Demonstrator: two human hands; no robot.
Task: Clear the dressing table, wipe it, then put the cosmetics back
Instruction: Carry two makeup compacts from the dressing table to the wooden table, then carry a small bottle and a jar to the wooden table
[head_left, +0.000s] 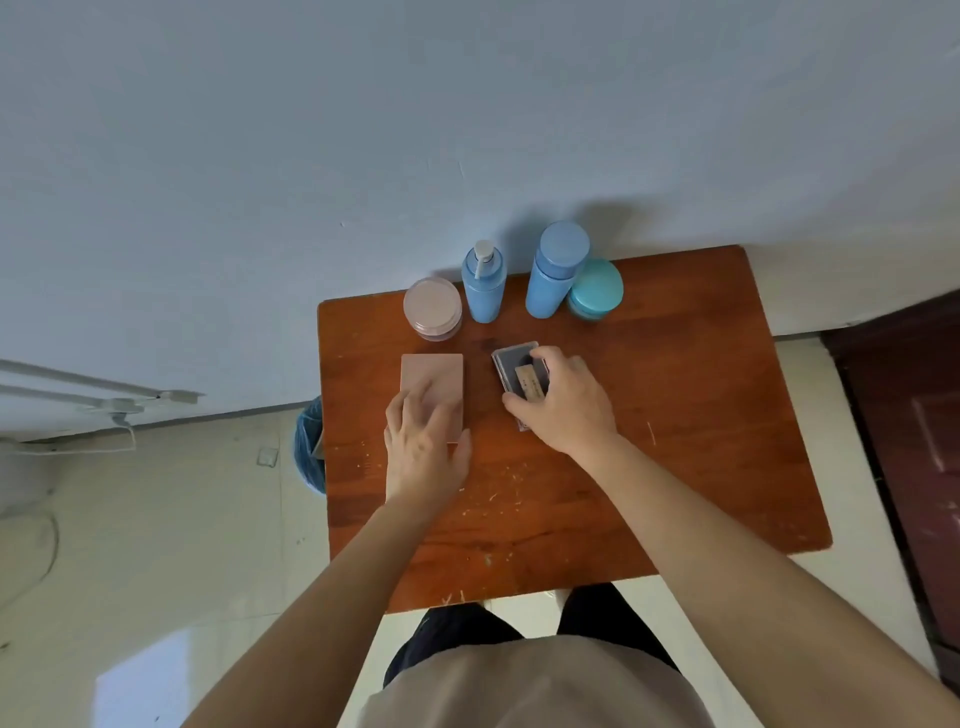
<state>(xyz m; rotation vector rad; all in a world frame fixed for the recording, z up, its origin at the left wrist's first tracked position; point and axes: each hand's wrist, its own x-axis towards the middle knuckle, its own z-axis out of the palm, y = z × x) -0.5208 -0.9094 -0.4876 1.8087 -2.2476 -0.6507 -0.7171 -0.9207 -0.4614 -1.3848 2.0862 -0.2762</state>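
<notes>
A small reddish wooden table (701, 415) stands against a pale wall. Along its back edge stand a clear pink jar (432, 307), a blue pump bottle (484, 283), a taller blue bottle (555, 270) and a teal-lidded jar (596, 289). A flat pink case (434, 376) lies left of centre; my left hand (423, 441) rests on its near end with fingers laid flat. My right hand (563, 402) grips a dark grey palette (511, 361) with a tan label, fingers and thumb curled round its edges.
A blue bin (310, 447) sits on the floor by the table's left side. Pale scratches mark the table's front half. A dark door (914, 441) stands at the right. White cables run along the wall at the left.
</notes>
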